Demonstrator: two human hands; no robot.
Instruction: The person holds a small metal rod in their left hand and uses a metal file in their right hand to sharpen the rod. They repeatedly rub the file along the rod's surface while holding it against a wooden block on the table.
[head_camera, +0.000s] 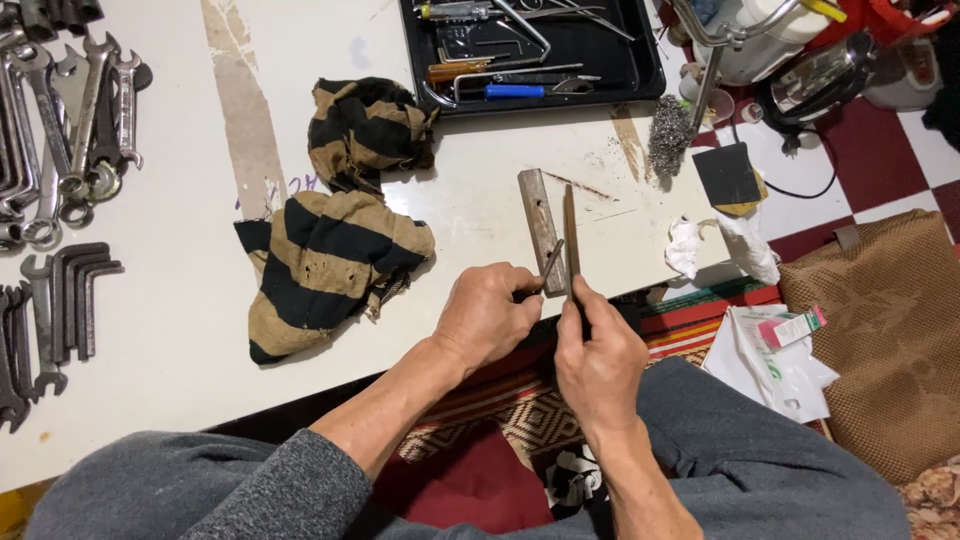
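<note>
- The left hand (487, 318) is closed around a small thin metal piece (552, 262), pinched between thumb and fingers, its tip pointing up toward the flat metal bar (541, 230).
- The right hand (598, 362) is clenched around the lower end of a narrow dark file (570, 240), which runs away from the person, just beside the bar.
- The bar lies flat on the white bench (180, 330), near its front edge, angled slightly left.
- A striped black-and-tan cloth (335, 250) lies bunched to the left of the hands.
- Spanners (75, 110) and hex keys (80, 290) are spread along the bench's left side.
- A black tray (640, 75) of tools sits at the far edge; a wad of steel wool (670, 130) and a dark sanding block (727, 175) lie to the right.
</note>
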